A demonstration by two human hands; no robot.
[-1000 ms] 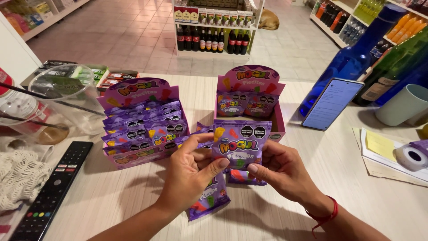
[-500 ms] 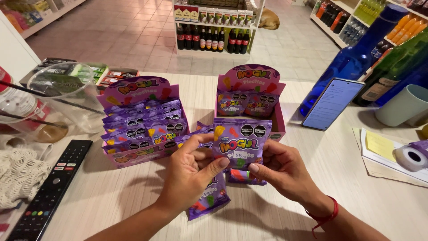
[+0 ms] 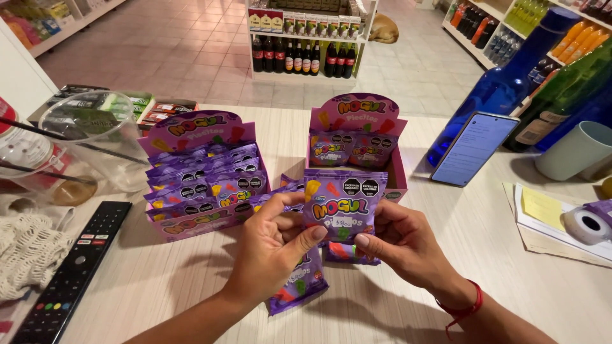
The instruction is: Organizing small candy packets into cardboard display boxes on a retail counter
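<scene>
- My left hand (image 3: 271, 245) pinches the lower left edge of a purple candy packet (image 3: 344, 204), thumb on its front, fingers curled behind; the grip is closed on it.
- My right hand (image 3: 408, 245) has the packet's lower right side, thumb tip on the front, fingers closed behind.
- The packet stands upright, facing me, held just above the worktop (image 3: 395, 299) in front of the two display boxes.
- More purple packets lie under my hands: one (image 3: 296, 290) flat on the worktop below my left hand, another (image 3: 347, 253) peeking out below the held one.
- The left display box (image 3: 201, 175) is packed with packets; the right display box (image 3: 357, 137) holds only a few.
- A black remote (image 3: 73, 274) lies far left, a phone (image 3: 472, 148) leans against a blue bottle (image 3: 503, 83) on the right, and a label roll (image 3: 590, 223) sits at the right edge.
</scene>
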